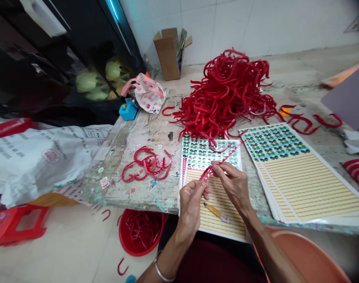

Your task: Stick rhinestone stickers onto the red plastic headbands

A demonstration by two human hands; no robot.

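My left hand (194, 196) is closed on a red curved band (205, 173), pinched between thumb and fingers. My right hand (232, 182) pinches a thin red-and-white patterned strip (231, 152) against the band's upper end; the strip's free part slants up to the right. Both hands are above a sticker sheet (223, 230) with round green-and-blue stickers at its top and yellow striped rows below. On that sheet, under my hands, lies a small tool with a yellow handle (214, 211). A second stack of sticker sheets (309, 181) is to the right of my right hand.
A large heap of red curved bands (223, 94) rises at the back. Several looped bands (148, 163) lie on the table (108, 192) at left. Below stand a red basin (126, 245) of bands, an orange basin (309, 259) and a red stool (17, 226). A cardboard box (167, 55) stands against the wall.
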